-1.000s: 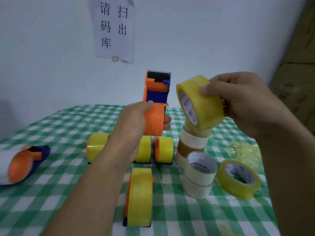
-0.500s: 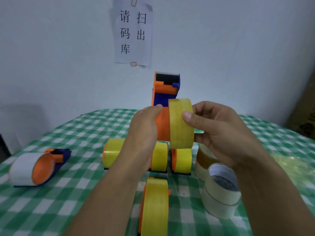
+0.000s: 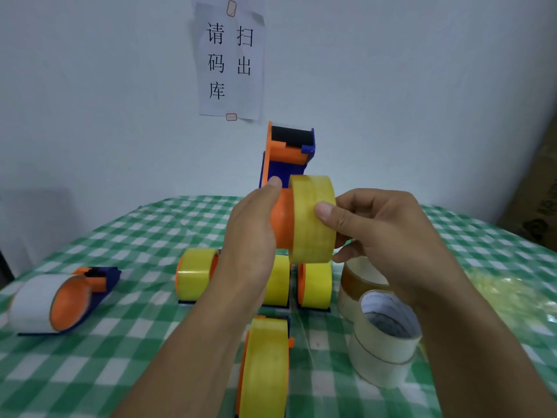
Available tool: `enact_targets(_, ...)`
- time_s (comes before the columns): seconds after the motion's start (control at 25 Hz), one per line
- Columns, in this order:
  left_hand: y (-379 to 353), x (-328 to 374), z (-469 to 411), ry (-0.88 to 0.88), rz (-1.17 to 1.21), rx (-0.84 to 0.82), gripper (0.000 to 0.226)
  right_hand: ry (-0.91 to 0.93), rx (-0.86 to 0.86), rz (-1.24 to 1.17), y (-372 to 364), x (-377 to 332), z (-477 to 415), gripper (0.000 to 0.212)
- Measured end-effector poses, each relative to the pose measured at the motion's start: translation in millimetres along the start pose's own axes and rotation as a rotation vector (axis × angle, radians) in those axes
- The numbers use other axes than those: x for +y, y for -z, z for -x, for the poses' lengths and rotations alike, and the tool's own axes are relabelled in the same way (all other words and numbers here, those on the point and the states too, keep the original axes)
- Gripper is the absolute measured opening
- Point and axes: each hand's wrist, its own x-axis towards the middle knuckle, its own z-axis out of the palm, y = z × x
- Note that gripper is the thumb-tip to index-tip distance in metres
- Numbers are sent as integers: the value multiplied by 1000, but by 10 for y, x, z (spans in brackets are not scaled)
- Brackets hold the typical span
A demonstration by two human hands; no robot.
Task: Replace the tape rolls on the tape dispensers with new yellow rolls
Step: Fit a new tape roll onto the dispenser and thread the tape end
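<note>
Yellow tape already filled the nearest orange-and-blue plastic dispenser (image 3: 265,366) at the front of the green-and-white checked desk (image 3: 105,372), with a stack of cream tape rolls (image 3: 385,342) just to its right. Beyond stood a row of three more yellow-loaded dispensers (image 3: 196,276), and well to the left lay a dispenser carrying white tape (image 3: 51,303). Above that row, the left-hand grip (image 3: 250,236) was wrapped round the orange drum of a raised orange-and-blue dispenser (image 3: 286,155). The right-hand grip (image 3: 382,233) pinched a translucent yellow tape roll (image 3: 310,218), thumb on its outer face, fingers behind. That roll sat partway onto the drum, with bare orange showing to its left. A second before, it had been held clear to the right, its core turned to the camera; now it was threaded on. Seating the roll was evidently the step in hand. Next it likely needed pushing squarely leftward until flush, without cocking on the drum. Behind, a paper notice (image 3: 230,58) hung on the white wall.
</note>
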Motion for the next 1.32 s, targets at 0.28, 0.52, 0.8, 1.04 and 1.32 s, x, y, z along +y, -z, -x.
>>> enact_targets(0.28, -35, -101, 23, -65, -18, -26, 49, -67, -30, -182, 20, -11, -41, 51)
enact_targets(0.52, -59, -127, 18, -42, 43, -100, 51, -74, -41, -208, -11, 24, -57, 51)
enact_targets(0.8, 38, -38, -22, -52, 34, -92, 59, -40, -29, 53, 53, 26, -30, 57)
enact_targets(1.04, 59, -35, -10, -102, 66, -171, 46, 47, -234, -22, 56, 123, -88, 77)
enact_targets(1.32, 68, -35, 17, -111, 138, -238, 44, 115, -193, 25, 56, 113, -79, 82)
